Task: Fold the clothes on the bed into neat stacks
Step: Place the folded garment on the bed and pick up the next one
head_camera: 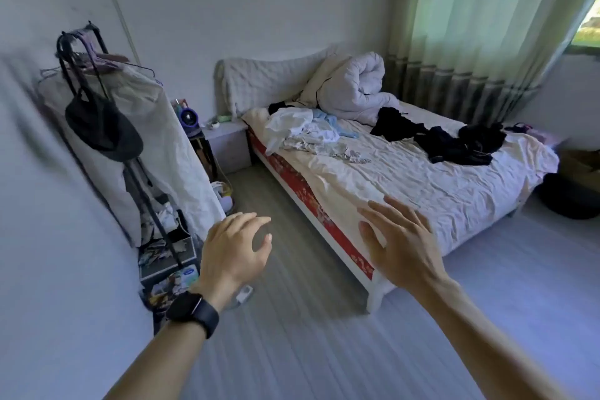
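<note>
The light clothes (302, 133) lie in a loose heap on the bed (422, 191), well beyond both hands. The dark clothes (454, 146) lie unfolded far beyond the right hand (401, 247), apart from the light heap. A rolled duvet (350, 91) sits behind both heaps. Both hands are released, fingers spread, grasping nothing. The left hand (233, 253) hangs over the floor (292, 334). Left of it stands a cloth-covered garment rack (152, 140) carrying a black hat (104, 130). A nightstand (227, 143) stands beyond it, beside the bed.
</note>
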Demonstrator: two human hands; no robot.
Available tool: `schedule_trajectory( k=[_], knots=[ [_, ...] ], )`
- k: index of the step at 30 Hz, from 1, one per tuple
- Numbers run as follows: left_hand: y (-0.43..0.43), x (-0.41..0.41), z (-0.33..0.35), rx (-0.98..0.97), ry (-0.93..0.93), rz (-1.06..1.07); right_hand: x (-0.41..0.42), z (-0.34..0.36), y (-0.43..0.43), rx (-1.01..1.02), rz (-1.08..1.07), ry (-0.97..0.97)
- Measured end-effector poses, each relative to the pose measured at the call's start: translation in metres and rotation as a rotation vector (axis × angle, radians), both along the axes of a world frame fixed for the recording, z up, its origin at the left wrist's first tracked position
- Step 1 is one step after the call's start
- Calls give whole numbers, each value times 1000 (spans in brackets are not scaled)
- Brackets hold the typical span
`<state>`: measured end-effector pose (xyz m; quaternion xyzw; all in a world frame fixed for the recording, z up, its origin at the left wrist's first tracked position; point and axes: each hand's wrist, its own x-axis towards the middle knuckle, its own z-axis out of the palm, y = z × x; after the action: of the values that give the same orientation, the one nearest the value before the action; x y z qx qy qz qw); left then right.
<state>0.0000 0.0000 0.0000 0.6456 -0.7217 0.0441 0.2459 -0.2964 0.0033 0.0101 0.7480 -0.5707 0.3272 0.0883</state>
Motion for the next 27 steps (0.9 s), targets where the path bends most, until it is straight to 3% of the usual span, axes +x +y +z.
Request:
schedule_trajectory(
  k=[6,12,27],
  knots=[
    [-122,46,-2,92,-56,-5,46,0,-112,68,0,35],
    [-247,85,17,57,-67,-17,83,17,-233,89,-26,31],
    [-541,108,8,64,-98,54,104,1,-547,211,39,20]
  ],
)
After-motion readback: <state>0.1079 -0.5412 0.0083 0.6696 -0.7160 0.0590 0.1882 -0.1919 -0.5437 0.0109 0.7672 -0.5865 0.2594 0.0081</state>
